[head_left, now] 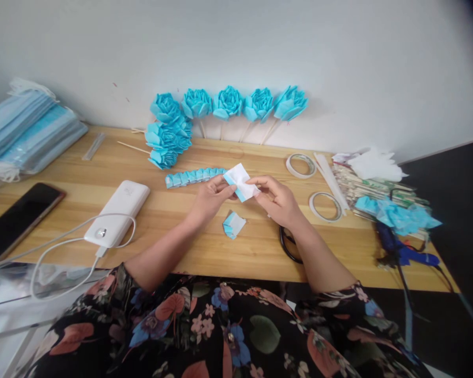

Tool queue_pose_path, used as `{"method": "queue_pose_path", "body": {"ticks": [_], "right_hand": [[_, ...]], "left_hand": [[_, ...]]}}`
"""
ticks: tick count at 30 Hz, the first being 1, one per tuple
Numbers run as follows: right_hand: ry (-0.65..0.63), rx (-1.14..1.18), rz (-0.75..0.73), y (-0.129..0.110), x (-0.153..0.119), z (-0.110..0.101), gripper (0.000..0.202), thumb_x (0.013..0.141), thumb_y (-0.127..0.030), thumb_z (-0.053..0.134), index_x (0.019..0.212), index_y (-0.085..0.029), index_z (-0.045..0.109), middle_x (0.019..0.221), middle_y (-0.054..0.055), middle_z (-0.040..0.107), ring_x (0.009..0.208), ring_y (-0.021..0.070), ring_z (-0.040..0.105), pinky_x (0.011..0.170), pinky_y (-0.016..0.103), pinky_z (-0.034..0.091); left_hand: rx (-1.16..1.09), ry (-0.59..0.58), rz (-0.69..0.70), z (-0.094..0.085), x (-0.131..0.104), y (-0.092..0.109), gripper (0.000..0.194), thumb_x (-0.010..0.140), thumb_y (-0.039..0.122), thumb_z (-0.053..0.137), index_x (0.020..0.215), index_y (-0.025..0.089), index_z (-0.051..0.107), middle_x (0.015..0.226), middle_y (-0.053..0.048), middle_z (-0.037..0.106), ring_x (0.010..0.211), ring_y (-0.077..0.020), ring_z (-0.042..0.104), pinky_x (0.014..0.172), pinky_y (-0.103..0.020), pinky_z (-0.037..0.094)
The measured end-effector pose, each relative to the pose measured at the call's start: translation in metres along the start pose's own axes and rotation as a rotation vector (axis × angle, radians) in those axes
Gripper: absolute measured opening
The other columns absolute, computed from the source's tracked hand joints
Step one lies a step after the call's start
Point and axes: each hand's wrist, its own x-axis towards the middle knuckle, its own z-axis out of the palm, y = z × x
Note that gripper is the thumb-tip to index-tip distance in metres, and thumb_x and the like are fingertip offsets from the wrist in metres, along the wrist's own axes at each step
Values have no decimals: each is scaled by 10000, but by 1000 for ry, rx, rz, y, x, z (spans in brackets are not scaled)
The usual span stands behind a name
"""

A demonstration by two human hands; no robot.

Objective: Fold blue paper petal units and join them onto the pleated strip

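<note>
Between my two hands is a small piece of folded material (242, 181), white on one face and light blue along its lower left edge. My left hand (213, 195) pinches its left side, thumb on top. The fingers and thumb of my right hand (275, 197) are closed on its right corner. Below it on the table lies another folded blue-and-white piece (234, 225). A row of overlapping folded blue pieces (193, 177) stretches behind my left hand. Black loop handles (287, 245) show partly under my right forearm.
Blue flowers on sticks (227, 103) lean against the wall, with more flowers (167, 134) piled left. Tape rolls (326, 207), a blue glue gun (408, 254) and scraps (405, 216) lie right. A power bank (118, 212), phone (21, 220) and face masks (31, 131) are left.
</note>
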Motion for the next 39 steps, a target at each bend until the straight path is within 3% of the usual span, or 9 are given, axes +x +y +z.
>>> {"method": "queue_pose_path", "body": {"ticks": [5,8,16,25,32,39], "right_hand": [[-30,191,104,1,-1,1,308,912,-361,615,1199,-251,596,1032,32,719,895,171,684,799,305,542],[-1,215,131,4,-1,5,356,862,-333,680,1193,-244,584,992,18,726,862,160,681,773,289,537],[21,219,153,2,1,5,360,859,-268,628,1214,-228,579,902,6,709,777,147,657,739,293,525],[98,217,154,1,3,1,376,842,-266,629,1213,-222,588,882,-2,698,742,139,635,681,272,498],[76,209,128,-1,3,1,396,844,-258,627,1236,-218,588,876,-2,695,735,134,630,678,266,494],[44,205,125,4,2,3,479,817,-233,659,1289,-234,579,1028,33,724,898,179,679,790,312,531]], "left_hand": [[57,-52,16,2,-2,0,288,785,329,747,997,142,692,893,-55,764,771,-164,693,757,-308,545],[63,-102,13,3,-3,0,304,782,337,759,1006,140,700,856,-48,759,758,-156,686,764,-301,542],[58,-213,-38,3,-3,4,421,753,434,800,1039,138,709,886,-67,760,790,-173,689,767,-299,535],[120,-232,-13,0,-3,6,383,808,502,732,931,139,730,812,-63,750,750,-172,683,789,-325,545],[131,-224,-26,0,-3,8,346,783,479,762,837,142,709,754,-47,740,695,-154,677,735,-303,558],[177,-227,-32,1,-4,8,352,777,490,759,798,143,706,742,-48,737,713,-162,682,741,-301,557]]}}
